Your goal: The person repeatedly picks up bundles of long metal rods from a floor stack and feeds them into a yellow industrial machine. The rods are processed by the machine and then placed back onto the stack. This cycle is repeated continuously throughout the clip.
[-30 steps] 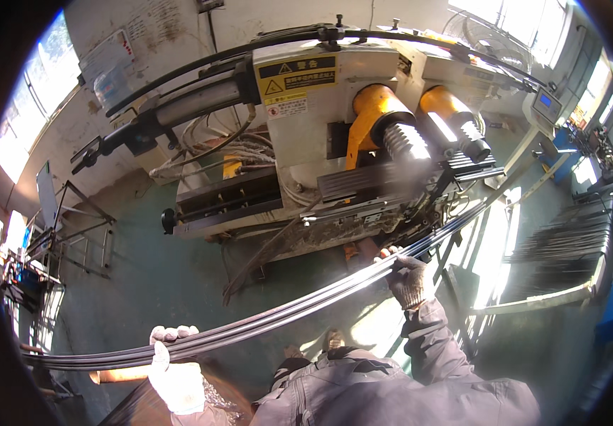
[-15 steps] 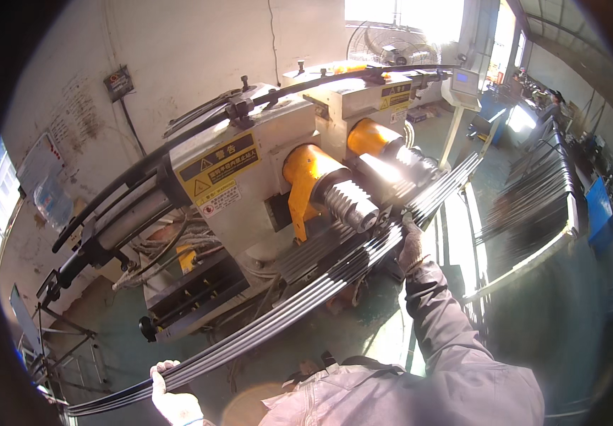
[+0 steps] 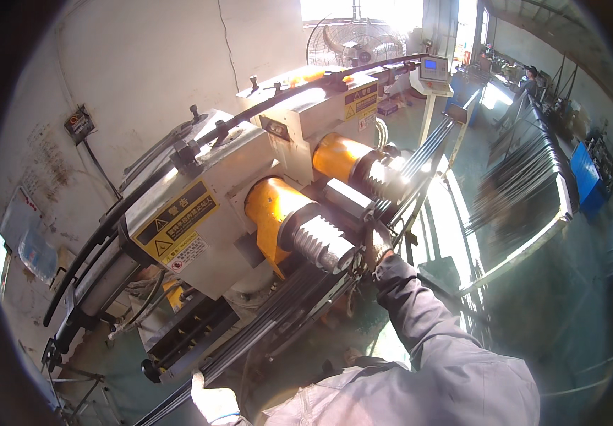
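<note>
A bundle of several long dark metal rods (image 3: 249, 339) runs slantwise along the front of a machine with two ribbed rollers (image 3: 325, 241). My left hand (image 3: 214, 401), in a white glove, is closed round the near left part of the bundle. Beside the ribbed roller my gloved right hand (image 3: 376, 245) reaches to the rods, its fingers partly hidden against the machine. The rods pass in front of the rollers and come out at the far right (image 3: 427, 153). Orange cylindrical housings (image 3: 276, 202) sit behind the rollers.
A control box with a small screen (image 3: 434, 69) stands on a post at the far end. To the right, a rack holds many thin rods (image 3: 516, 170). A fan (image 3: 356, 48) stands by the window, and a person (image 3: 531, 82) is far back right.
Both hands have brought the rods in toward the machine, so the bundle now lies close against the rollers. My view has shifted, too.
</note>
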Demonstrator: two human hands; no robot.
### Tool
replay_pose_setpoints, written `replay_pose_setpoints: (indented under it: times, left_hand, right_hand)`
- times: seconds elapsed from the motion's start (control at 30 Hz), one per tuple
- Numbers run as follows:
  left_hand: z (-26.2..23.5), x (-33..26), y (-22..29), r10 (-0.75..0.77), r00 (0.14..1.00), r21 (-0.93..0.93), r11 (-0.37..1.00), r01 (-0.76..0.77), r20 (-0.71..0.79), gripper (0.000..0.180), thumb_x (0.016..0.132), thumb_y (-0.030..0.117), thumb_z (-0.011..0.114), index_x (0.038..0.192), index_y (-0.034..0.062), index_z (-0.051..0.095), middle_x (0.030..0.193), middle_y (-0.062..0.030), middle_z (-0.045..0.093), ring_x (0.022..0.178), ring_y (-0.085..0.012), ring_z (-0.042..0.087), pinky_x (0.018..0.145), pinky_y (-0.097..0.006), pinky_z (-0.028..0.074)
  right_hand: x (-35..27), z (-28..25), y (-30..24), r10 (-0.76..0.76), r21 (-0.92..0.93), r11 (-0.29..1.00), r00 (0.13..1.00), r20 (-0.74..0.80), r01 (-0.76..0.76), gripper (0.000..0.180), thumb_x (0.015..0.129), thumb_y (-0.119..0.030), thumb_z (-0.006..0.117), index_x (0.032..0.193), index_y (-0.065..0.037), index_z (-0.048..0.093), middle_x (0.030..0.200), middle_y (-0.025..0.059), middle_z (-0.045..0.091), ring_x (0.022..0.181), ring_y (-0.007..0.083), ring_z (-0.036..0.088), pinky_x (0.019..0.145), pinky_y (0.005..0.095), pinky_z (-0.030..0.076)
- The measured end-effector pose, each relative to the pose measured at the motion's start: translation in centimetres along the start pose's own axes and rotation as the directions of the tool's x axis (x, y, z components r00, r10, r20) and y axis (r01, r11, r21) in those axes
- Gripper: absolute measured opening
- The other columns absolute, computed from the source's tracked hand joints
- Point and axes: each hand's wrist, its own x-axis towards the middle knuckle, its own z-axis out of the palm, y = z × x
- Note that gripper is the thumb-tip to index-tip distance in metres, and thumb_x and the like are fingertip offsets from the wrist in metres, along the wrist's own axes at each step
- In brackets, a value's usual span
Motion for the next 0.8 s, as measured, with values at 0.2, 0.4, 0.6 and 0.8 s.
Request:
replay_pose_setpoints:
  times: [0.2, 0.4, 0.6, 0.8]
  left_hand:
    - [0.6, 0.8, 1.0, -0.132, 0.95, -0.061, 0.986, 0.156, 0.283, 0.066, 0.105, 0.059, 0.072, 0.055, 0.0322, 0.038, 0.044, 0.0146, 0.035, 0.035, -0.0056, 0.032, 0.038, -0.027, 0.026]
    - [1.2, -0.2, 1.4, -0.432, 0.658, -0.028, 0.823, 0.567, 0.617, 0.061, 0.106, 0.041, 0.082, 0.056, 0.0237, 0.053, 0.047, 0.0091, 0.046, 0.037, -0.0074, 0.042, 0.037, -0.028, 0.032]
    - [3.4, 0.8, -2.6, -0.363, 0.664, -0.214, 0.753, 0.622, 0.654, 0.06, 0.106, 0.039, 0.082, 0.055, 0.0249, 0.052, 0.047, 0.0108, 0.047, 0.037, -0.0057, 0.043, 0.038, -0.025, 0.032]
    - [5.3, 7.1, -7.2, 0.677, 0.735, 0.402, 0.686, -0.606, -0.048, 0.041, 0.108, 0.039, 0.077, 0.128, 0.003, 0.08, 0.129, -0.0074, 0.082, 0.099, -0.0238, 0.072, 0.096, -0.037, 0.059]
  right_hand:
    - [1.2, -0.1, 0.9, -0.286, -0.435, 0.865, 0.958, -0.017, 0.251, 0.042, 0.12, -0.038, 0.057, 0.118, -0.001, 0.076, 0.087, 0.0057, 0.074, 0.074, 0.0177, 0.07, 0.067, 0.0389, 0.054]
    - [1.5, 0.2, 1.1, -0.266, -0.649, 0.706, 0.955, 0.128, 0.284, 0.032, 0.116, -0.024, 0.057, 0.125, 0.002, 0.073, 0.099, 0.0117, 0.078, 0.091, 0.0274, 0.077, 0.076, 0.0406, 0.058]
    - [2.5, 1.9, 4.8, -0.365, -0.103, 0.929, 0.927, -0.084, 0.356, 0.017, 0.107, -0.011, 0.063, 0.116, -0.005, 0.075, 0.089, 0.0119, 0.075, 0.09, 0.0312, 0.076, 0.076, 0.0426, 0.06]
    - [1.6, 1.5, 3.2, -0.311, -0.17, 0.94, 0.948, -0.064, 0.297, 0.032, 0.118, -0.031, 0.059, 0.109, -0.004, 0.075, 0.086, 0.0065, 0.071, 0.082, 0.0241, 0.072, 0.071, 0.0379, 0.055]
